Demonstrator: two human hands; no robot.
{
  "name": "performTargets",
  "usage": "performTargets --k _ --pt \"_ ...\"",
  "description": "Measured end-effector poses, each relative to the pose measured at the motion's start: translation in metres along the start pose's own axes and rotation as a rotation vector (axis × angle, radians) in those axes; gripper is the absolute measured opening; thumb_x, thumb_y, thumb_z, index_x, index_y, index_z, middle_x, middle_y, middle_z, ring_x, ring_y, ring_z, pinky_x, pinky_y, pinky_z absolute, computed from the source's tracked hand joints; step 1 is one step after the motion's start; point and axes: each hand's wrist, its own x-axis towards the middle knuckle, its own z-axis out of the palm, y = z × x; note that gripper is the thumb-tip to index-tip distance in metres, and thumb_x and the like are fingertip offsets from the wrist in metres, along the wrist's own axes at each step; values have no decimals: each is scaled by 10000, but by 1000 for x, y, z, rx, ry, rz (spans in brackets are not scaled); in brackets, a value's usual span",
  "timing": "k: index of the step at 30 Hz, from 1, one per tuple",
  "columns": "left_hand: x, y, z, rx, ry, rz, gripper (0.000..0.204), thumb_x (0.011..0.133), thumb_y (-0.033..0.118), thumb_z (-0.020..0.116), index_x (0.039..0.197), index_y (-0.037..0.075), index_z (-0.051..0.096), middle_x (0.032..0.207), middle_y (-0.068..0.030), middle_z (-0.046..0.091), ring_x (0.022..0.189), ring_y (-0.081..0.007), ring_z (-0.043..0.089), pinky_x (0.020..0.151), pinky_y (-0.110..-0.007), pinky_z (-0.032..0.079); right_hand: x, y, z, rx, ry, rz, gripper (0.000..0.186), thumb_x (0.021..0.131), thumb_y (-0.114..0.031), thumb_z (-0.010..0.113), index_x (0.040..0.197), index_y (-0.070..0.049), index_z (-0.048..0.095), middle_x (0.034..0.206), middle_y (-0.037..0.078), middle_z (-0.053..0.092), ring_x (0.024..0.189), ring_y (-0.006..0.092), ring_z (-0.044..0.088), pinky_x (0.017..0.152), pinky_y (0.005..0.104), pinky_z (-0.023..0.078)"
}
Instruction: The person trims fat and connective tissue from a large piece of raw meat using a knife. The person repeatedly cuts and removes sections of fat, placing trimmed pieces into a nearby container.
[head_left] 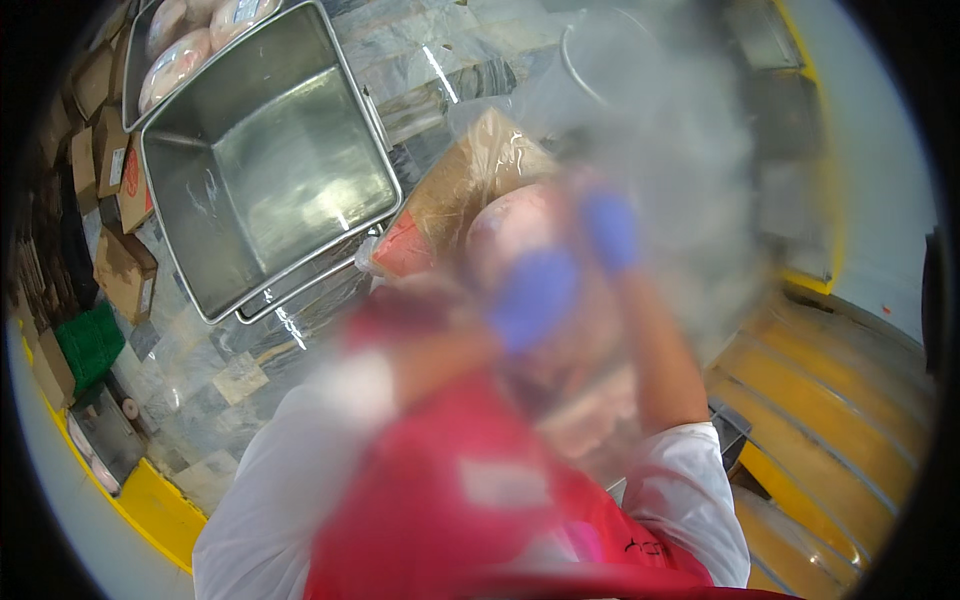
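Both my hands wear blue gloves and look blurred. My left hand point(535, 300) lies over a large pale pink lump of raw meat point(510, 220), at its near side. On the lump's right is my right hand point(608, 230). The fingers of both are smeared, so I cannot see whether either grips the meat. Below and between my forearms is more pale pink meat point(590, 420), its outline hazy. A cardboard box flap point(465, 185) covered by clear plastic film stands just beyond my left hand, with a red patch point(403, 245) at its lower corner.
A deep metal tub point(300, 170) stands at the far left; behind it another tub holds several plastic-wrapped pink meat pieces point(180, 65). Cardboard boxes point(125, 265) and a green item point(88, 345) line the left side. Yellow slatted surfaces point(820, 430) are at right. Haze blurs the right side.
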Motion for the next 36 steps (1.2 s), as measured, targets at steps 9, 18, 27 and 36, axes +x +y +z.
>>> performTargets --k 9,18,27,36 --pt "3 -11 -7 72 19 56 207 814 228 703 917 91 586 931 -132 542 891 -347 551 822 -495 413 -17 -18 -3 720 153 127 203 947 -123 542 763 -42 573 796 9 552 751 152 504 732 308 423" --pt "13 -16 -9 37 33 6 202 843 240 708 929 93 599 868 -120 572 853 -345 581 805 -502 415 -22 -14 5 1273 193 348 210 973 -187 569 860 -38 665 853 19 601 850 135 577 832 312 474" --pt "13 -11 10 195 16 32 99 882 206 647 930 122 629 784 -93 628 797 -303 637 760 -486 437 19 -29 -28 -176 -53 -464 271 961 -267 722 978 2 746 1025 204 750 993 368 694 917 444 548" --pt "19 -17 1 99 -41 50 79 864 195 642 912 134 631 726 -64 621 724 -291 638 703 -470 446 46 -40 31 493 273 -58 375 1041 -268 673 776 -5 634 642 40 526 588 136 496 563 352 440"
